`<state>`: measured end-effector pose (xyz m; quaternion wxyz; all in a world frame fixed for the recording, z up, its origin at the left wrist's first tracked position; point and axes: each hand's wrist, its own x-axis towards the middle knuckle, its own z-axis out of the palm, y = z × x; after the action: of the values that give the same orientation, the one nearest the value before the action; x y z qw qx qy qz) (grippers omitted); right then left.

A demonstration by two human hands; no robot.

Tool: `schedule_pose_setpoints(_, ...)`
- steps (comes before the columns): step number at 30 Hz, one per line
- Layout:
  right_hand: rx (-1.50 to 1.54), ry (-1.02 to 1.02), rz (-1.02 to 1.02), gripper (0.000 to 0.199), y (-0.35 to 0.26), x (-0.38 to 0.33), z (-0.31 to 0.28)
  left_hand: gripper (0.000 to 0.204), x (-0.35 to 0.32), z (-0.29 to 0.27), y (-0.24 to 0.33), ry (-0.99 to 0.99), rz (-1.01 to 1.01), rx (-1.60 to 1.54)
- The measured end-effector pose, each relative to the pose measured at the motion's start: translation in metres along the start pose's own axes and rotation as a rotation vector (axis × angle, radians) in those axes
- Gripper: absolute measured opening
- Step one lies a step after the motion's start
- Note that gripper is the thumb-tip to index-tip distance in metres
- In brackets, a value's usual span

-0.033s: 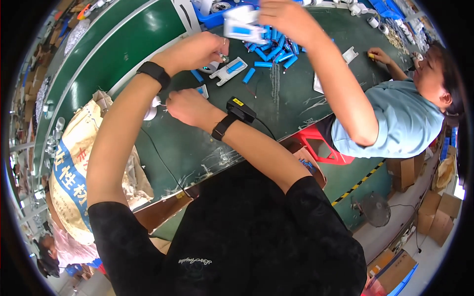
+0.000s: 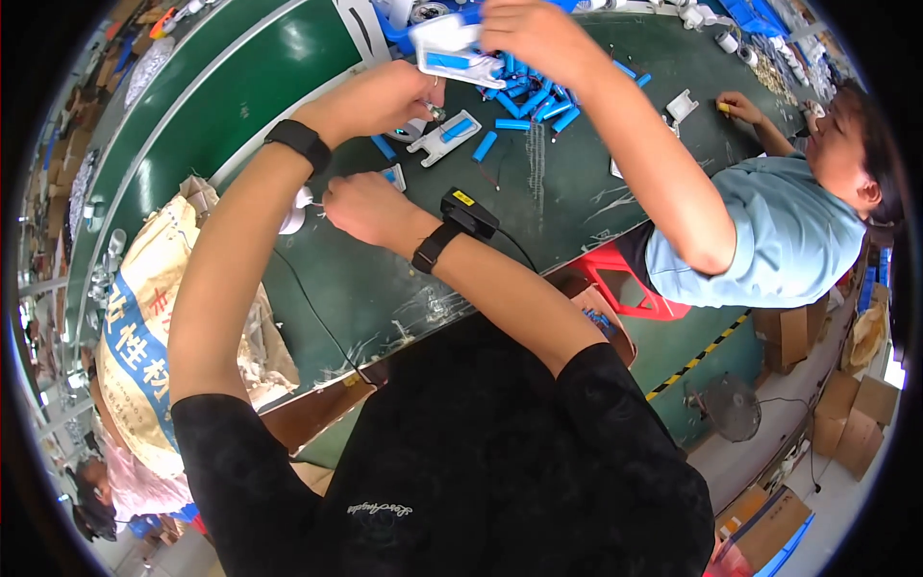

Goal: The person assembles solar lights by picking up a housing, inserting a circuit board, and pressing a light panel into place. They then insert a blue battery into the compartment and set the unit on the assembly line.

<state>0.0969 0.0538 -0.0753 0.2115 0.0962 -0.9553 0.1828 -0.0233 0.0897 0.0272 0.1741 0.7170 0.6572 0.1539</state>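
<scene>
A green table [image 2: 404,288] curves across a cluttered workroom. At upper left of center, a person's left hand [image 2: 402,91] has its grip together on a small part [image 2: 436,112], near a white case [image 2: 445,140]. Below, the right hand [image 2: 370,207] curls beside a white piece [image 2: 294,213]; its grip's closure cannot be told. Blue cells [image 2: 538,101] lie heaped at upper center, near a co-worker's arm [image 2: 635,135].
</scene>
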Motion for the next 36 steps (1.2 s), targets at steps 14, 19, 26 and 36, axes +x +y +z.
schedule_pose_setpoints(14, -0.007, -0.024, 0.015, 0.011, -0.002, -0.001, 0.000, 0.017, -0.001, 0.001, 0.003, 0.003, -0.031, -0.037)
schedule_pose_setpoints(19, 0.003, -0.032, 0.020, 0.013, 0.000, -0.003, -0.004, 0.031, -0.005, 0.001, 0.001, 0.030, 0.035, -0.017)
schedule_pose_setpoints(26, 0.117, 0.032, 0.151, 0.042, -0.013, -0.011, -0.015, 0.058, -0.025, 0.000, -0.018, -0.015, -0.137, 0.027)
schedule_pose_setpoints(36, -0.069, 0.123, 0.327, 0.023, -0.051, 0.107, 0.084, 0.058, -0.072, -0.041, -0.087, 0.173, -0.372, -0.078)
